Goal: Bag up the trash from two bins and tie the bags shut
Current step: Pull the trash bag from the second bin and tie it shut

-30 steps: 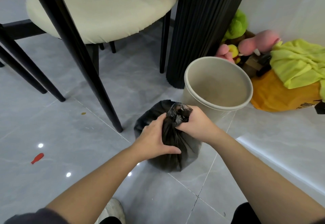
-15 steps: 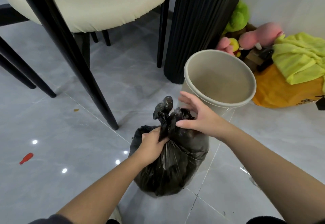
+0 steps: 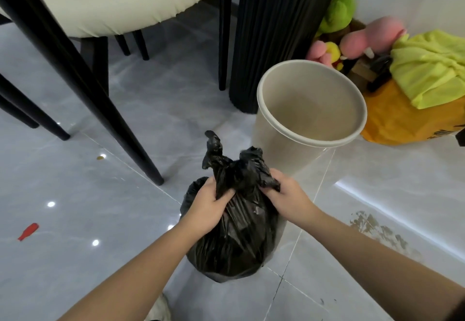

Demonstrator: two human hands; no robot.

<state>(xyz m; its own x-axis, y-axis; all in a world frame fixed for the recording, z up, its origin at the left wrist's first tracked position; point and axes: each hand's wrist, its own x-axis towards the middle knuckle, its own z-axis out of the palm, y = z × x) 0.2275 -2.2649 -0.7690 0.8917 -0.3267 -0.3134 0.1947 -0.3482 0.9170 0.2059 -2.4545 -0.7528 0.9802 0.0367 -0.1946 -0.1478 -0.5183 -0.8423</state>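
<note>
The fingers (image 3: 270,189) of our right hand (image 3: 289,197) are curled tight and pinch the scrunched top of the black bag (image 3: 239,245), and the fingers (image 3: 222,196) of our left hand (image 3: 208,207) are curled round the same bunched neck from the other side. Both hands hold the bag, close together, almost touching. Two twisted ends of the bag stick up above our hands, one tall and thin on the left, one fat on the right. The bag is round and full and hangs low over the grey floor (image 3: 75,182); we cannot tell if it rests on it. Just behind the bag stands a cream bin (image 3: 276,144), upright, with its round mouth open to us. Behind the bin is a black ribbed post (image 3: 276,31). To the left we see a chair with a pale seat (image 3: 125,0) and black legs (image 3: 100,99). A small red thing (image 3: 28,231) lies on the floor far to the left. To the right of the bin sits an orange bag (image 3: 402,119) with a yellow-green cloth (image 3: 427,76) on top, and pink and green soft toys (image 3: 364,41) are by the wall.
</note>
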